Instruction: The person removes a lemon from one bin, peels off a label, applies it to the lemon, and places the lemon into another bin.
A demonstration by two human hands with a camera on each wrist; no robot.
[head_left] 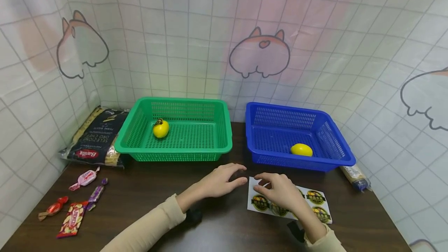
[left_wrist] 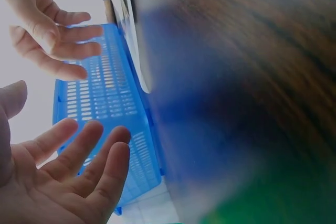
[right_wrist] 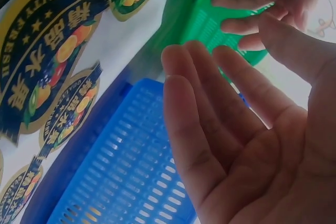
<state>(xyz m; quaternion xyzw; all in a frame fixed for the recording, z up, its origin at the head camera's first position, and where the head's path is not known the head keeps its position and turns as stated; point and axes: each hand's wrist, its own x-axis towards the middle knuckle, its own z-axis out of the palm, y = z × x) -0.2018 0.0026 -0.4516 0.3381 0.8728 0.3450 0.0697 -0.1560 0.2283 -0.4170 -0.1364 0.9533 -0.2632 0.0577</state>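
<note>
My left hand (head_left: 219, 181) hovers over the dark table between the two baskets, fingers spread and slightly bent, nothing in its palm. Facing it, my right hand (head_left: 280, 191) is above a white sheet of round stickers (head_left: 259, 202), its fingers loosely bent and holding nothing. Both palms show bare in the wrist views. Behind the left hand stands a green basket (head_left: 175, 156) with a yellow fruit (head_left: 161, 129) with a dark top in it. A blue basket (head_left: 280, 158) behind the right hand contains a lemon (head_left: 301, 150).
A Barilla pasta bag (head_left: 96, 137) lies left of the green basket. Several wrapped candies, among them a pink one (head_left: 85, 178) and a red packet (head_left: 72, 219), lie at the table's left. A small bag (head_left: 356, 176) sits by the right curtain. Curtains (head_left: 196, 34) enclose the table.
</note>
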